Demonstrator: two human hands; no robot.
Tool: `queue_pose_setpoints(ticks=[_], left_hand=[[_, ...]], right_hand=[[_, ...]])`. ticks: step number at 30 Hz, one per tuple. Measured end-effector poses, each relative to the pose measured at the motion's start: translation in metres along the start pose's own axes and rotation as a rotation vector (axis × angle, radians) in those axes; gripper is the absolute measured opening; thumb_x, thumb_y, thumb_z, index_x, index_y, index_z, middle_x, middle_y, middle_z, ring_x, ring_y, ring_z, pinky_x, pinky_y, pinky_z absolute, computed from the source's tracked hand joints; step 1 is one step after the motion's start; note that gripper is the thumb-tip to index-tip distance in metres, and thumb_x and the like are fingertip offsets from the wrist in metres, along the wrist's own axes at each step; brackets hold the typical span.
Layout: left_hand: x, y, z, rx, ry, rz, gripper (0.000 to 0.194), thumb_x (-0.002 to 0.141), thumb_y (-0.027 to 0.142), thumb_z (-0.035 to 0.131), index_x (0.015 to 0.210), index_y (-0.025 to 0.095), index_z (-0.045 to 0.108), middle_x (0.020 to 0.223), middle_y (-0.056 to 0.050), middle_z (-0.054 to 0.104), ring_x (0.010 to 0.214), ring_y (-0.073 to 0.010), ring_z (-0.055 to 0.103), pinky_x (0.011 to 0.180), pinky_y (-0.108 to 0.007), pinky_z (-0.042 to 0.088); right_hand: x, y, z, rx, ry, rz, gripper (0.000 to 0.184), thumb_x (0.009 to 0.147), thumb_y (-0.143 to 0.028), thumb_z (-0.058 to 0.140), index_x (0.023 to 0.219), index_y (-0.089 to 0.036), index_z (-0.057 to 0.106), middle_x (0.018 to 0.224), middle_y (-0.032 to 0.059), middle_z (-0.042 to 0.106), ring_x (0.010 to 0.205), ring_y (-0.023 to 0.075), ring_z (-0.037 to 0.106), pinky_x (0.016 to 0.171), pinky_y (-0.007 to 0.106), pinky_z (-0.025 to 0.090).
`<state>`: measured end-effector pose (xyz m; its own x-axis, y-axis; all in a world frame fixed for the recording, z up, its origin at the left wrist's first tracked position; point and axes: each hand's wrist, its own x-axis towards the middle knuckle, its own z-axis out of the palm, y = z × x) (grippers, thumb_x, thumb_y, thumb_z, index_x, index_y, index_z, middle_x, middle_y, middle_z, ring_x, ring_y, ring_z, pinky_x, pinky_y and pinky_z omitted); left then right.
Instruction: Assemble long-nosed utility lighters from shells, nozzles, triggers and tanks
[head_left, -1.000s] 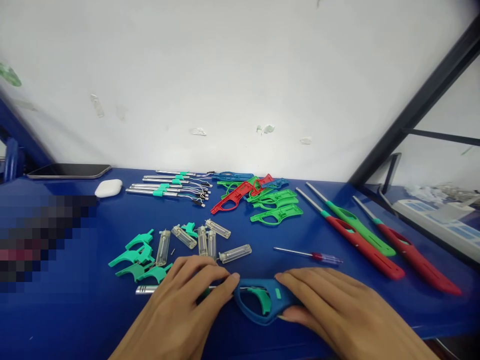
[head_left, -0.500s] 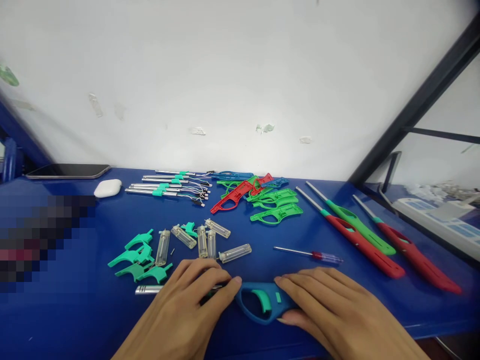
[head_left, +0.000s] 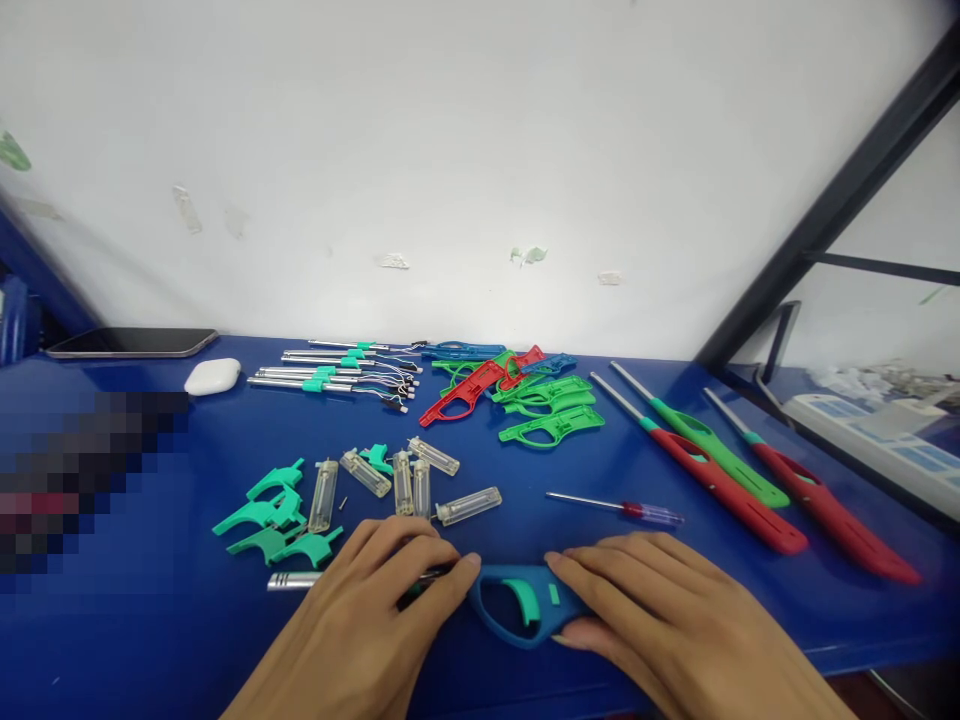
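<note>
A blue long-nosed gas lighter (head_left: 517, 640) lies between my two hands at the table's front, with a teal trigger (head_left: 523, 600) inside its finger loop. My left hand (head_left: 375, 615) is closed around the front end, and the silver tube (head_left: 292, 581) sticks out to its left. On the handle, my right hand (head_left: 652, 610) is closed with the thumb below and fingers on top. Most of the handle is hidden under that hand. Just beyond my left hand lie several clear fuel tanks (head_left: 469, 506) and several loose teal triggers (head_left: 259, 513).
Several silver tubes with wires (head_left: 330, 372) lie at the back, beside red, green and blue handle shells (head_left: 551, 427). A screwdriver (head_left: 645, 512) is beyond my right hand. Whole lighters (head_left: 720, 485) lie at right. A phone (head_left: 135, 342) and white case (head_left: 213, 377) are at back left.
The whole view has shifted very slightly. Both hands keep the same hold on the blue lighter, and nothing on the table has moved.
</note>
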<state>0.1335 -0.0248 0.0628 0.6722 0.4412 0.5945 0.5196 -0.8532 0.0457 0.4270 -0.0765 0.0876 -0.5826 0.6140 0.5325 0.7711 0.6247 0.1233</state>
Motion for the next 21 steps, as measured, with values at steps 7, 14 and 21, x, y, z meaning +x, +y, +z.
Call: queue_pose_setpoints(ticks=[7,14,21], left_hand=[[-0.004,0.001,0.0,0.017,-0.039,0.022,0.056,0.096,-0.005,0.05,0.139,0.024,0.072,0.117,0.0,0.085,0.106,-0.0214,0.078,0.092,-0.035,0.065],[-0.001,0.007,-0.001,0.065,-0.052,0.022,0.052,0.097,-0.007,0.049,0.139,0.016,0.07,0.106,-0.003,0.081,0.098,-0.0223,0.075,0.089,-0.036,0.062],[-0.001,0.006,0.002,0.016,0.031,-0.029,0.04,0.112,0.007,0.044,0.13,0.025,0.075,0.111,0.002,0.083,0.102,-0.0185,0.075,0.099,-0.032,0.055]], right_hand=[[-0.003,0.0,0.005,0.041,-0.008,0.074,0.047,0.124,-0.046,0.039,0.126,-0.026,0.082,0.104,-0.0038,0.088,0.087,0.014,0.085,0.079,0.029,0.065],[-0.013,-0.001,0.009,0.087,-0.08,0.119,0.045,0.123,-0.047,0.039,0.133,-0.029,0.08,0.104,-0.0017,0.085,0.087,0.0157,0.084,0.08,0.028,0.07],[-0.005,-0.004,0.007,0.113,-0.007,0.185,0.047,0.122,-0.054,0.039,0.122,-0.031,0.08,0.102,0.0001,0.085,0.09,0.0149,0.087,0.079,0.021,0.071]])
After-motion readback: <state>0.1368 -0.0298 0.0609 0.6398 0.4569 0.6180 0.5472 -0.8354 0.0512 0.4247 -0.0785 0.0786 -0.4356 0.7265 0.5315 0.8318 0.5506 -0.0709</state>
